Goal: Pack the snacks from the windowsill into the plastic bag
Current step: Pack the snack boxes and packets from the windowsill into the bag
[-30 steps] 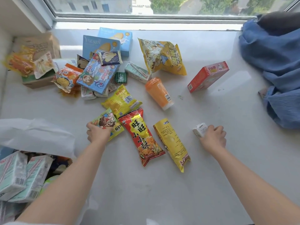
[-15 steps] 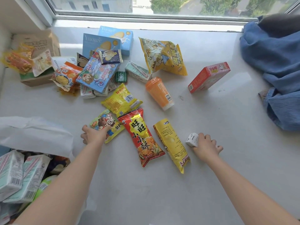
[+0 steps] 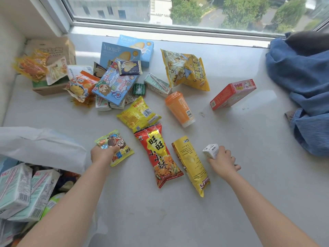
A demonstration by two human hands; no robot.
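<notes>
Fingers of the left hand [image 3: 102, 154] are curled round a packet [image 3: 116, 147]; the right hand [image 3: 221, 162] pinches a carton [image 3: 211, 151]. Both should be lifted clear, then lowered into the bag [image 3: 41, 145] left of the left fingers.

Over on the far right, a crumpled blue denim-like cloth [image 3: 302, 82] lies heaped on the sill, with a dark grey bundle [image 3: 309, 39] tucked on its far edge. Beyond the white window frame [image 3: 160, 31], green treetops [image 3: 187, 9] and a pale building [image 3: 110, 8] show below.
</notes>
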